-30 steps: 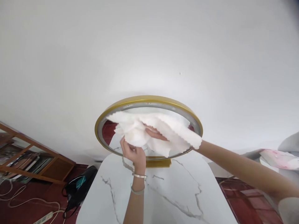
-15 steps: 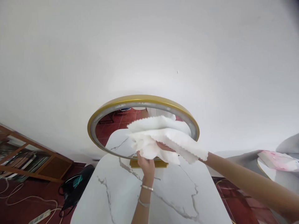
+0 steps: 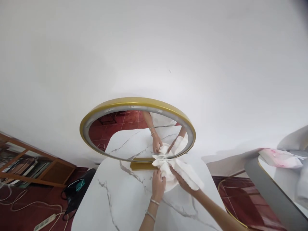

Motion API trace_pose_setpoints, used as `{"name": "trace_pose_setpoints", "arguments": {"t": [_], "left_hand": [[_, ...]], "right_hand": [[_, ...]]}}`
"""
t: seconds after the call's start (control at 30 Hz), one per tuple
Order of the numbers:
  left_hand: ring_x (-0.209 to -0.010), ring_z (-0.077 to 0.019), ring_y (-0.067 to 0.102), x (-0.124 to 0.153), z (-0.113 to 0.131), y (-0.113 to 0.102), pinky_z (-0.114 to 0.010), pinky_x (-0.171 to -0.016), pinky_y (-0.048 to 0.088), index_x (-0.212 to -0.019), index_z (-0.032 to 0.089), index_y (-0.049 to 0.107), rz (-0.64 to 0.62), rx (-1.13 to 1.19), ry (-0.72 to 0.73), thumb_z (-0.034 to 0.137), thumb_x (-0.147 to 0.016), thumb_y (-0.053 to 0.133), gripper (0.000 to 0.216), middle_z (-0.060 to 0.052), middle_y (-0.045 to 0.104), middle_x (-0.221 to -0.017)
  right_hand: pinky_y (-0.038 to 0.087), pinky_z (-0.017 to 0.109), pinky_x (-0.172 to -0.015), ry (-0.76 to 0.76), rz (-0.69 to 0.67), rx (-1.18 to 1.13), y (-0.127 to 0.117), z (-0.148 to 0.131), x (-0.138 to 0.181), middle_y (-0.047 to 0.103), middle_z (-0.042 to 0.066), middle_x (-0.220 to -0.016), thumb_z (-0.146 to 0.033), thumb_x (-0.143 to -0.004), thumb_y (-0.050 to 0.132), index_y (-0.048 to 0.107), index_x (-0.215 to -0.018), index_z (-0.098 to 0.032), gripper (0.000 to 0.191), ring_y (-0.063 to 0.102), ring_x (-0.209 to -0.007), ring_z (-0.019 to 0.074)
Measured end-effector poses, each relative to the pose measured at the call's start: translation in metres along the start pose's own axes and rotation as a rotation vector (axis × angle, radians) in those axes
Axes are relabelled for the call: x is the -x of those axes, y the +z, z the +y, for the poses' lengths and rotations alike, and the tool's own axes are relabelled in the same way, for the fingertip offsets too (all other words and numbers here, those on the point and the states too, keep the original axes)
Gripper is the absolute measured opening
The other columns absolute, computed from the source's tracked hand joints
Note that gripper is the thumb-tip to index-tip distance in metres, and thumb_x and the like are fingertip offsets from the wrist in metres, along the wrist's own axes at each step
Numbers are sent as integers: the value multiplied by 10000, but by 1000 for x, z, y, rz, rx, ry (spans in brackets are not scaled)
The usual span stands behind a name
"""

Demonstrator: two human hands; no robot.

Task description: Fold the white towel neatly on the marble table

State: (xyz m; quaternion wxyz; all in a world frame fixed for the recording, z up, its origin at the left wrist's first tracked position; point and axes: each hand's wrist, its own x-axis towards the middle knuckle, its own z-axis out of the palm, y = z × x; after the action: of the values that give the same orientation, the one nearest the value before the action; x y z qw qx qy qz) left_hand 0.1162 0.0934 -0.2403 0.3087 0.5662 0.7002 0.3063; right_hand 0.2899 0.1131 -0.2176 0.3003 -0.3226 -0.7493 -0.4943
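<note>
The white cloth drops to the mirror's lower-right edge, uncovering most of it. Your right hand holds the cloth; your left hand's fingers curl beside it, grip unclear.

The left wrist is wearing two slim ornaments: a narrow silvery band is circling it closer to the left grip, and a paler, greyish-white bangle is sitting a little farther up, apart from the first. The left forearm and the right forearm are both showing bare and slender, each one narrowing toward its own end, the right one toward the right grip. The reflected left arm is repeating the two ornaments, their finer details staying too small to tell
</note>
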Motion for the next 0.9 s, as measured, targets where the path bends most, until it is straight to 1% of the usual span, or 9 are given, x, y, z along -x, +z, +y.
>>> {"name": "trace_pose_setpoints", "arguments": {"t": [0.07, 0.1, 0.27, 0.43, 0.53, 0.67, 0.73, 0.83, 0.9], "left_hand": [[-1074, -256, 549, 5, -2, 1, -378, -976, 420, -993, 140, 618, -25, -85, 61, 114, -689, 447, 349, -126, 602, -1055], [-1124, -265, 527, 8, -4, 1, -392, -1017, 397, -1006, 132, 621, -48, -107, 94, 112, -675, 452, 373, -139, 591, -1107], [-1186, -266, 513, 31, -9, -3, -428, -1060, 390, -1172, 150, 568, -230, -187, 256, 104, -710, 405, 492, -138, 596, -1223], [-1078, -249, 560, 50, 20, -33, -434, -957, 438, -1205, 189, 515, -374, -313, 530, 66, -694, 369, 546, -105, 634, -1154], [-1019, -224, 564, 52, 46, -58, -408, -935, 409, -1123, 216, 534, -484, -399, 748, 43, -648, 392, 525, -66, 624, -1162], [-897, -208, 541, 49, 77, -87, -388, -876, 379, -976, 209, 558, -489, -602, 1032, 44, -674, 426, 369, -60, 616, -1079], [-876, -209, 518, 48, 88, -99, -380, -859, 368, -939, 207, 550, -468, -671, 1143, 53, -683, 443, 317, -57, 609, -1006], [-851, -208, 495, 47, 99, -119, -373, -851, 359, -882, 208, 521, -414, -692, 1207, 52, -662, 441, 281, -42, 587, -903], [-815, -204, 485, 46, 103, -132, -367, -832, 359, -864, 209, 498, -367, -667, 1172, 51, -644, 422, 281, -34, 572, -849]], "right_hand": [[546, 309, -839, 72, -142, -189, -12, -17, 20, 639, 71, -1148, -401, -938, 496, 630, -1111, -205, 294, 630, -1006, 176], [557, 269, -801, 157, -230, -326, -20, -27, 30, 632, 71, -1195, -312, -912, 538, 621, -1154, -243, 264, 616, -1075, 190], [502, 430, -989, 832, -655, -1093, -60, -57, 66, 569, 109, -1326, -334, -908, 477, 516, -1329, -216, 439, 498, -1269, 267], [545, 455, -890, 1083, -733, -1203, -76, -18, 53, 699, 95, -1063, -356, -934, 417, 642, -1053, -249, 276, 661, -1000, 259], [520, 424, -933, 985, -668, -1239, -78, 24, 20, 622, 97, -1222, -234, -888, 434, 549, -1204, -253, 337, 596, -1130, 235], [303, 485, -1125, 509, -741, -1312, -85, 65, -31, 254, 51, -1547, -59, -696, 536, 528, -1206, -276, 554, 204, -1433, 259], [169, 541, -1162, 332, -807, -1319, -87, 72, -47, 256, 48, -1547, -39, -612, 604, 559, -1099, -254, 534, 121, -1449, 297], [74, 580, -1162, 293, -856, -1336, -89, 71, -50, 537, 58, -1341, -63, -613, 655, 552, -996, -243, 435, 353, -1363, 295], [249, 544, -1125, 416, -877, -1343, -91, 67, -43, 650, 31, -1121, -103, -715, 610, 539, -1001, -257, 333, 587, -1120, 230]]}}
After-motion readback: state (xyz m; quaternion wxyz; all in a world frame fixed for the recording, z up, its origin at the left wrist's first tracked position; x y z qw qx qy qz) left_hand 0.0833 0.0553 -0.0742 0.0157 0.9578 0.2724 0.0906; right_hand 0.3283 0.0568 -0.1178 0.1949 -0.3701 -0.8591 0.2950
